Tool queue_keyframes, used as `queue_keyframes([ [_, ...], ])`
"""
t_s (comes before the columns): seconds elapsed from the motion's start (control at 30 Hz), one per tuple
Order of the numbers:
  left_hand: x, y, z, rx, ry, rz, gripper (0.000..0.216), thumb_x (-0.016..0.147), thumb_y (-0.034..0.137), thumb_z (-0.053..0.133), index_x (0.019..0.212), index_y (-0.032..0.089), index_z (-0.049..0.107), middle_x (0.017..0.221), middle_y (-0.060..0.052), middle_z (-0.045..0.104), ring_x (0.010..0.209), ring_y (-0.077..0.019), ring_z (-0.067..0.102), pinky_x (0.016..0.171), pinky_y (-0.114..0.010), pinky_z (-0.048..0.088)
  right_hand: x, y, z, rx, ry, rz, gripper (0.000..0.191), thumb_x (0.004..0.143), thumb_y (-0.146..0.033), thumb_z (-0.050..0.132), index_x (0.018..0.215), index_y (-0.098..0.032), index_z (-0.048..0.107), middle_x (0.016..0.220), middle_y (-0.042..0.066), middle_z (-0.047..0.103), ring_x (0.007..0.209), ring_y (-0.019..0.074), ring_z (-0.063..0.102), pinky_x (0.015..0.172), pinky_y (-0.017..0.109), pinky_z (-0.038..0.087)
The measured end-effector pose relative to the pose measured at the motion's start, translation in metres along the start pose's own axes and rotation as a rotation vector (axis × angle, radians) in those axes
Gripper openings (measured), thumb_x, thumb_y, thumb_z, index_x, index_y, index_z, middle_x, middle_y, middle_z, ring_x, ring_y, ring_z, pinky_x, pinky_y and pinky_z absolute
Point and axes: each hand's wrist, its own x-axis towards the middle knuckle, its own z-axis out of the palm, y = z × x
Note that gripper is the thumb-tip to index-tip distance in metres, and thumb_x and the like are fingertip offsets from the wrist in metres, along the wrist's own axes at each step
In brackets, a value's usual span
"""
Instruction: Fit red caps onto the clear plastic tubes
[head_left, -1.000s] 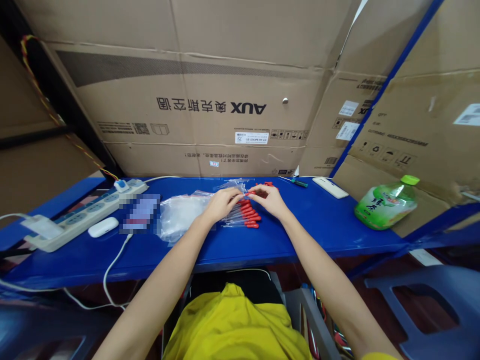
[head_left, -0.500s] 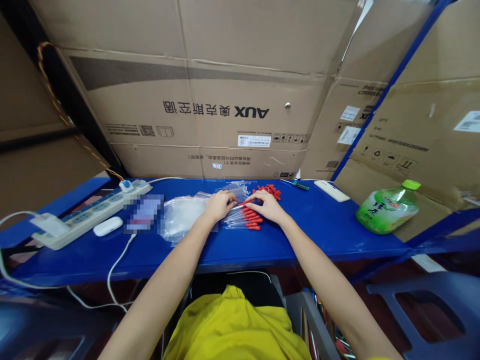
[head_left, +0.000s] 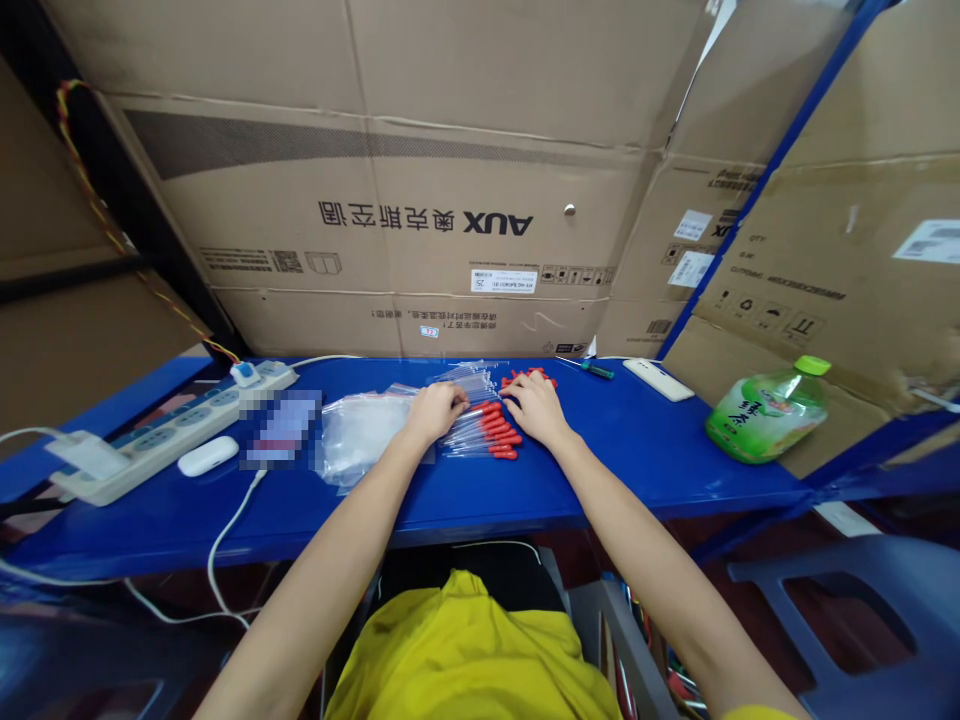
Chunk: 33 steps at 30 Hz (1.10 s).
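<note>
My left hand [head_left: 441,410] rests at the left end of some clear thin tubes [head_left: 474,380], its fingers curled together; what they pinch, if anything, is hidden. My right hand [head_left: 537,406] reaches over a heap of small red rubber bulbs [head_left: 551,383], fingers apart and pointing down into it. Between and in front of the hands lies a row of droppers [head_left: 491,436], clear tubes with red bulbs on their right ends. Clear plastic bags [head_left: 364,432] lie under and beside my left forearm.
On the left are a power strip [head_left: 187,420], a white case [head_left: 208,456] and a blurred-out phone [head_left: 285,428] with a cable. A screwdriver [head_left: 596,370], a white flat device [head_left: 658,380] and a green-labelled bottle [head_left: 769,412] are on the right. Cardboard [head_left: 420,180] walls the back.
My right hand has left the droppers and moved slightly right and back onto the red bulbs, its fingers spreading. The left hand stays nearly in place. The view has shifted slightly.
</note>
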Motion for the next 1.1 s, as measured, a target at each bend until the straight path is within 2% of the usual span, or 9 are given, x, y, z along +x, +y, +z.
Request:
queue_keyframes([
  [0.23, -0.002, 0.013, -0.01, 0.007, -0.042, -0.065, 0.011, 0.095, 0.025, 0.068, 0.097, 0.021, 0.078, 0.101, -0.008, 0.077, 0.095, -0.0239, 0.07, 0.081, -0.031, 0.052, 0.001, -0.005, -0.004, -0.128, -0.046, -0.022, 0.018, 0.102, -0.03, 0.064, 0.11, -0.022, 0.078, 0.118, 0.013, 0.071, 0.116, 0.033, 0.052, 0.091, 0.047, 0.038],
  [0.53, -0.002, 0.023, -0.018, 0.01, -0.068, -0.112, 0.011, 0.096, 0.021, 0.067, 0.1, 0.021, 0.077, 0.104, -0.007, 0.076, 0.099, -0.0229, 0.07, 0.086, -0.03, 0.051, 0.003, -0.005, -0.002, -0.207, -0.04, -0.054, 0.014, 0.104, -0.028, 0.059, 0.108, -0.021, 0.071, 0.121, 0.013, 0.067, 0.117, 0.0323, 0.048, 0.09, 0.045, 0.033],
  [0.83, -0.001, 0.019, -0.014, -0.016, -0.065, -0.102, 0.009, 0.095, 0.018, 0.067, 0.098, 0.021, 0.076, 0.102, -0.007, 0.075, 0.098, -0.0236, 0.069, 0.084, -0.03, 0.049, 0.005, -0.003, -0.002, -0.126, -0.013, -0.068, 0.017, 0.108, -0.027, 0.05, 0.107, -0.02, 0.066, 0.119, 0.013, 0.07, 0.116, 0.032, 0.05, 0.094, 0.046, 0.032],
  [1.0, -0.002, 0.018, -0.012, -0.039, -0.044, -0.092, 0.008, 0.095, 0.019, 0.068, 0.099, 0.021, 0.074, 0.099, -0.006, 0.074, 0.096, -0.0235, 0.069, 0.083, -0.031, 0.049, 0.006, -0.006, -0.004, 0.003, -0.002, -0.059, 0.018, 0.109, -0.024, 0.047, 0.105, -0.021, 0.064, 0.109, 0.011, 0.073, 0.111, 0.0298, 0.054, 0.097, 0.046, 0.032],
  [1.1, -0.001, 0.018, -0.011, -0.046, -0.028, -0.074, 0.005, 0.095, 0.02, 0.068, 0.097, 0.02, 0.073, 0.098, -0.006, 0.072, 0.095, -0.0234, 0.068, 0.083, -0.031, 0.049, 0.007, -0.008, -0.004, 0.081, 0.022, -0.071, 0.016, 0.108, -0.023, 0.049, 0.104, -0.022, 0.064, 0.109, 0.011, 0.073, 0.112, 0.0288, 0.056, 0.099, 0.046, 0.033],
])
